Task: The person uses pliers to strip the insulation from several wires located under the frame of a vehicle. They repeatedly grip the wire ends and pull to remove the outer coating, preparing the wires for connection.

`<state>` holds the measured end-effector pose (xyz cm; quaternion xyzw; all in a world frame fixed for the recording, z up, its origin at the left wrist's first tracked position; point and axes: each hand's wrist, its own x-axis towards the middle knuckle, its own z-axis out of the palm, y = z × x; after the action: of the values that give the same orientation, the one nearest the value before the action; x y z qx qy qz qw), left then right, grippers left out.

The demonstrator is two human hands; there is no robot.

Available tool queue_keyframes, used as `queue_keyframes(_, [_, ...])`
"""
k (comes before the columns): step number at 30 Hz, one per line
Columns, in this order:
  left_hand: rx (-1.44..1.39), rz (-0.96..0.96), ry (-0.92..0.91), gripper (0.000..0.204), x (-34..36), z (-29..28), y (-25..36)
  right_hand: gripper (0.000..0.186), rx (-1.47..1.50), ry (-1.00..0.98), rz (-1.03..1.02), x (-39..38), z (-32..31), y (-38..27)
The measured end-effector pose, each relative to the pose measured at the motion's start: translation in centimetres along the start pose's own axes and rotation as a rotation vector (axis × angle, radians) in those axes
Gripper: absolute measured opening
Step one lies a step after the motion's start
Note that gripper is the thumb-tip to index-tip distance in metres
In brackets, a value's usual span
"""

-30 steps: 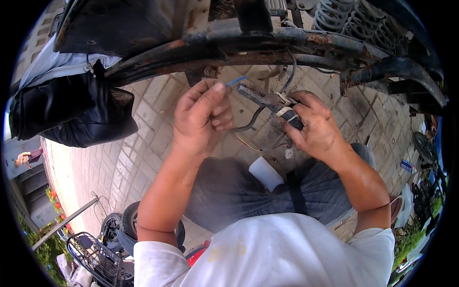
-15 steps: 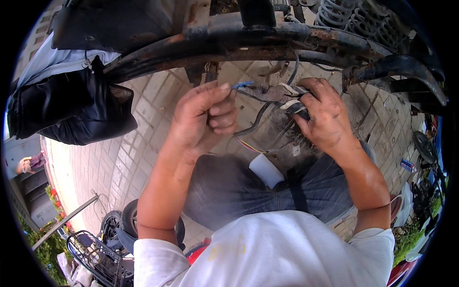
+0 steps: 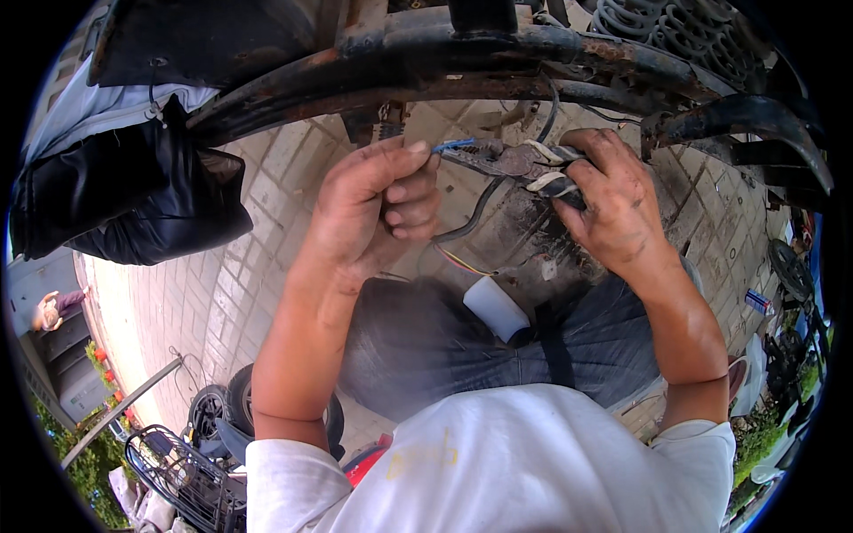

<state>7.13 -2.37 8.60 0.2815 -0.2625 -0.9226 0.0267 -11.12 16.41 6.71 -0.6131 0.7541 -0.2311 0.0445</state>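
Observation:
Between thumb and forefinger, my left hand (image 3: 382, 200) pinches a blue wire (image 3: 455, 144) whose end points right. My right hand (image 3: 613, 195) is wrapped round the handles of a pair of worn pliers (image 3: 520, 163), their grips bound in pale and dark tape. The plier jaws reach left, close beside the wire; whether they touch it I cannot tell. Below the pliers a black cable (image 3: 480, 209) curves down, and thin coloured wires (image 3: 460, 260) stick out near its lower end.
A rusty black tube frame (image 3: 400, 71) crosses the far side, with coil springs (image 3: 680, 40) at far right. A black leather-like bundle (image 3: 160, 200) hangs at left. On my lap lies a white roll-like object (image 3: 495, 308). Wheels and a wire basket (image 3: 182, 475) stand lower left.
The pliers have turned and shifted slightly up, so their jaws now lie nearer the blue wire and show more clearly. My left hand keeps its pinch, almost unmoved.

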Motion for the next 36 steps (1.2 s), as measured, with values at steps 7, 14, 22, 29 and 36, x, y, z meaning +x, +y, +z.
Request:
queue_keyframes(7, [0.028, -0.032, 0.012, 0.016, 0.1, -0.1, 0.1, 0.033, -0.014, 0.005, -0.008, 0.1, 0.1, 0.0])
queue_keyframes(14, [0.037, -0.046, 0.023, 0.014, 0.1, -0.3, 0.4, 0.033, -0.016, 0.03, -0.039, 0.2, 0.2, 0.4])
queue_keyframes(22, [0.06, -0.042, 0.024, 0.024, -0.1, -0.2, 0.8, 0.036, -0.012, 0.053, -0.027, 0.2, 0.7, 0.2])
queue_keyframes(29, [0.087, -0.084, -0.029, 0.028, 0.0, -0.8, 1.1, 0.04, -0.118, 0.09, -0.076, 0.5, 0.5, 0.2])
queue_keyframes(36, [0.111, -0.105, -0.025, 0.034, -0.2, -0.8, 1.2, 0.041, -0.168, 0.123, -0.135, 0.6, 0.1, 0.4])
